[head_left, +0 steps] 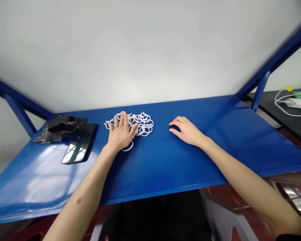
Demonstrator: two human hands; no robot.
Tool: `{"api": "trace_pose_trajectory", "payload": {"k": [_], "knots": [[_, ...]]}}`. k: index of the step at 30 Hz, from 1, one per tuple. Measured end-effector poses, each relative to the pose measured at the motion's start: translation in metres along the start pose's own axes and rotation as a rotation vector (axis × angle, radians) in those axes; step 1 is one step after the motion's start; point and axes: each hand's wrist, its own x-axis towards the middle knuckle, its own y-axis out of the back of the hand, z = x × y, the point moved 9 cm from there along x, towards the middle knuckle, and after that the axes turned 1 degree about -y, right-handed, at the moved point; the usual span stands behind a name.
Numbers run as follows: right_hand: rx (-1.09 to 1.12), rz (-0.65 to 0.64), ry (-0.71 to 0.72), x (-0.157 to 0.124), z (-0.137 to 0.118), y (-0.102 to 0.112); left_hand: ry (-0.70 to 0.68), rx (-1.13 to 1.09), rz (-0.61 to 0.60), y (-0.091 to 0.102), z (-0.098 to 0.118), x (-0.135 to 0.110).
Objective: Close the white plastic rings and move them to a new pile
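A pile of white plastic rings (141, 123) lies on the blue table (165, 160) near its back edge. My left hand (120, 132) rests flat on the left part of the pile, fingers spread apart over the rings, and one ring pokes out under its heel. My right hand (187, 130) lies palm down on the bare table a little to the right of the pile. Its fingers are loosely curled and point left, and it touches no ring and holds nothing.
A dark phone (79, 143) lies face up left of the pile, next to a crumpled black bag (57, 127). Blue frame bars (259, 90) rise at both back corners. A white cable and charger (294, 102) sit on a black surface at the far right.
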Motion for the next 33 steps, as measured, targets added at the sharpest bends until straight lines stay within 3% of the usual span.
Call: {"api": "trace_pose_trajectory", "payload": {"k": [8,13,15,17,21,24,27,33], "knots": [[-0.013,-0.002,-0.006,0.000,0.000,0.001,0.011,0.021,0.046,0.000,-0.002,0.003],[-0.023,0.005,0.004,0.000,0.001,0.001,0.001,0.022,0.224,0.025,0.002,-0.001],[-0.067,0.030,-0.006,0.000,0.004,0.003,-0.080,-0.029,0.303,0.039,0.014,-0.008],[-0.146,0.071,-0.055,-0.001,0.012,0.008,-0.253,-0.123,0.331,0.048,0.037,-0.019],[-0.243,0.079,-0.190,-0.003,0.028,0.013,-0.696,-0.305,0.214,0.043,0.096,-0.056],[-0.230,0.036,-0.207,-0.003,0.031,0.009,-0.879,-0.302,0.082,0.029,0.124,-0.078],[-0.223,0.019,-0.206,-0.003,0.030,0.008,-0.912,-0.267,0.013,0.022,0.131,-0.084],[-0.234,0.005,-0.212,-0.003,0.029,0.009,-0.900,-0.258,0.009,0.023,0.127,-0.083]]}}
